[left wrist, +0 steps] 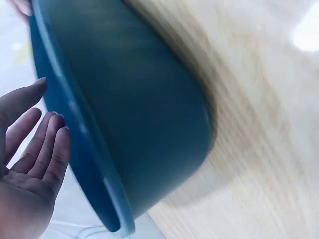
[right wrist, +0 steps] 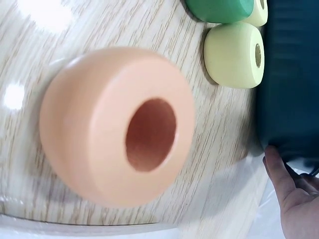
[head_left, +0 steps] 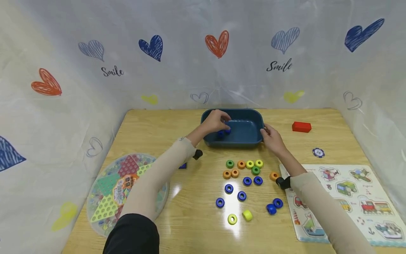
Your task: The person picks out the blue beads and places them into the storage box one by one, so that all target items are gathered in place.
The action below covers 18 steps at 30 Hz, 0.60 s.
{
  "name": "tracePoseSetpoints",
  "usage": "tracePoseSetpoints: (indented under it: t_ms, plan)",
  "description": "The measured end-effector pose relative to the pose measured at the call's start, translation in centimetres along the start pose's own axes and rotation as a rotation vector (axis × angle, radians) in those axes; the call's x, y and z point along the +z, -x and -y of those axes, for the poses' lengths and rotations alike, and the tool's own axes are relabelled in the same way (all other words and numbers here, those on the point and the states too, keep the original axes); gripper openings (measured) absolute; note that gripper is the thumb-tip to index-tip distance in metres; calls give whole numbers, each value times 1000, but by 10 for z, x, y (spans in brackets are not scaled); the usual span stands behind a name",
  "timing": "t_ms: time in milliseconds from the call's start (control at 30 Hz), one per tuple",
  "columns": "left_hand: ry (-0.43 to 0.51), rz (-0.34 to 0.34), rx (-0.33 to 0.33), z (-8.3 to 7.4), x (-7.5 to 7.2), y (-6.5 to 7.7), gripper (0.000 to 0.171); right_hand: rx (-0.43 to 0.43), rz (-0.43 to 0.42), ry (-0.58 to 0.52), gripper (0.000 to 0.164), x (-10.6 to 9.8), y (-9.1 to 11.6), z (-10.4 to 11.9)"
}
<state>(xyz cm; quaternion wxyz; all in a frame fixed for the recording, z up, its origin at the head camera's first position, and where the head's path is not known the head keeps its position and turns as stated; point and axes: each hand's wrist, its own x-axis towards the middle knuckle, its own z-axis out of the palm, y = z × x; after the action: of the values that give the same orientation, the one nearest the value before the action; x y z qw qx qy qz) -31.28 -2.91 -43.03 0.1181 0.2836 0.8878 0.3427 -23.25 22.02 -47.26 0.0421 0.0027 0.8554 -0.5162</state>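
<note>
A dark teal plastic basin [head_left: 244,131] stands at the back of the table. My left hand [head_left: 215,121] is over its left part, fingers loosely spread. Blue ring beads [head_left: 221,133] lie in the basin below those fingers. In the left wrist view, the left hand [left wrist: 35,159] shows nothing between thumb and fingers, beside the rim. My right hand [head_left: 273,139] holds the basin's right end by the rim. The right wrist view shows the right hand [right wrist: 299,199] at the basin's corner, some fingers hidden.
Loose beads lie before the basin: orange [head_left: 235,173], green [head_left: 229,163], yellow [head_left: 232,219] and blue [head_left: 229,188]. At left is a round game board [head_left: 108,201]; at right, a picture puzzle board [head_left: 345,176], a poker chip [head_left: 318,152] and a red block [head_left: 301,127].
</note>
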Motion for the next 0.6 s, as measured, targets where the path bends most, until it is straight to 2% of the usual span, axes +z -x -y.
tracePoseSetpoints:
  t_ms: [133,267,433,600]
  plan:
    - [75,12,107,-12,-3,37,32,-13,-2,4,49,0,-3,2]
    - [112,54,204,-23,4,80,26,-19,2,13,50,-3,-4,5]
    - [151,162,243,-25,23,121,26,-16,-3,13,49,-5,-3,4]
    - [201,265,226,-17,51,155,29,-10,6,16,49,-2,-2,1]
